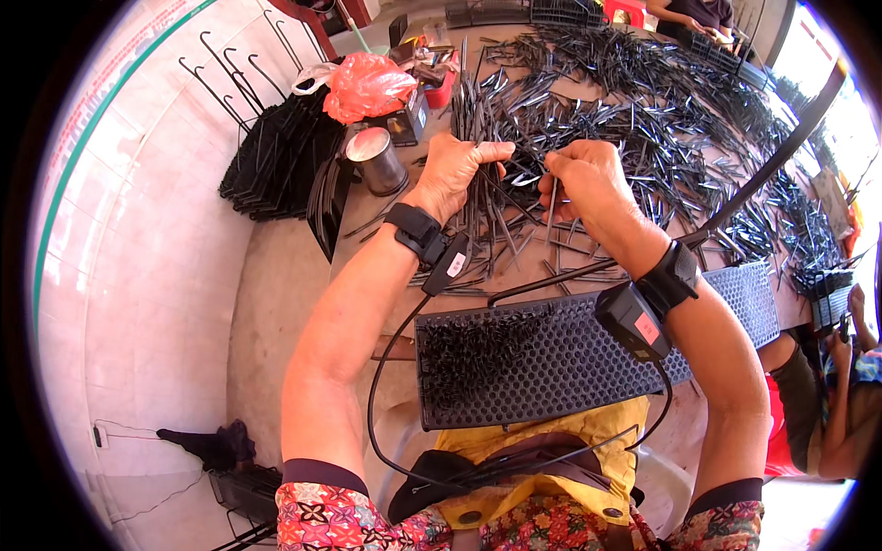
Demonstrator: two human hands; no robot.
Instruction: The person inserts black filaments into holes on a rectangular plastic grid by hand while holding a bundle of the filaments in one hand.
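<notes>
Many thin black strips (643, 138) lie in a loose heap over the table. My left hand (452, 174) is closed round a bundle of these strips, its thumb pointing right. Close by on the right, my right hand (593, 186) pinches a thin strip (552, 204) between thumb and fingers; its other fingers curl underneath. Below my hands, a black perforated tray (588, 340) rests along the near table edge. Short black pieces (482, 354) stand crowded in the holes of its left part. The exact grip of my left fingertips is partly hidden.
A metal can (377, 161) stands left of my left hand, near a red plastic bag (369, 87) on a dark box. Stacked black racks (280, 165) lean by the wall. A dark bar (772, 161) slants across the right. Other people sit at the far and right sides.
</notes>
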